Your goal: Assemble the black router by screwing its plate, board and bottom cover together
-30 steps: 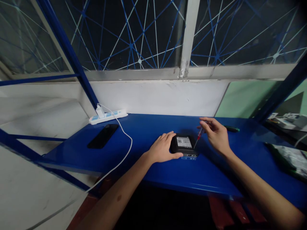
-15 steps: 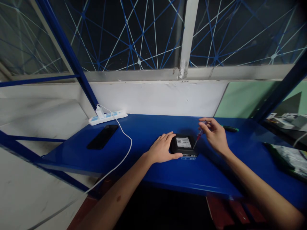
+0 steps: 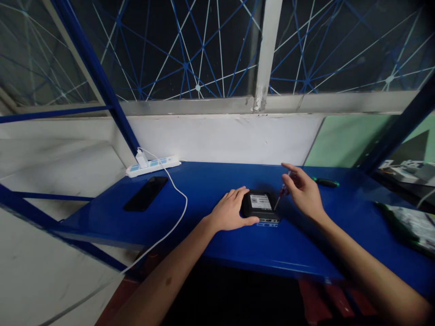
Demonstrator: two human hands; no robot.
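Observation:
A small black box-shaped electronic device (image 3: 251,212) lies on the blue table (image 3: 204,246), with a white printed label on its top and ports along its near side. My left hand (image 3: 231,211) grips it from the left, thumb along the near side and fingers at the far left corner. In my right hand (image 3: 303,190) is a screwdriver (image 3: 282,192) with a reddish, partly see-through handle. Its thin shaft slants down to the device's right edge, and the tip appears to touch near the front right corner. My fingers partly hide the handle.
Behind my right hand lies a green-and-black screwdriver (image 3: 326,182). On the left are a black phone (image 3: 146,194), a white power strip (image 3: 153,166) and a trailing white cable (image 3: 185,201). A silvery bag (image 3: 413,225) sits at the right. Blue frame posts flank the table.
The fingers of my right hand have shifted around the screwdriver handle, the index finger now straighter. My left hand and the device have stayed in place.

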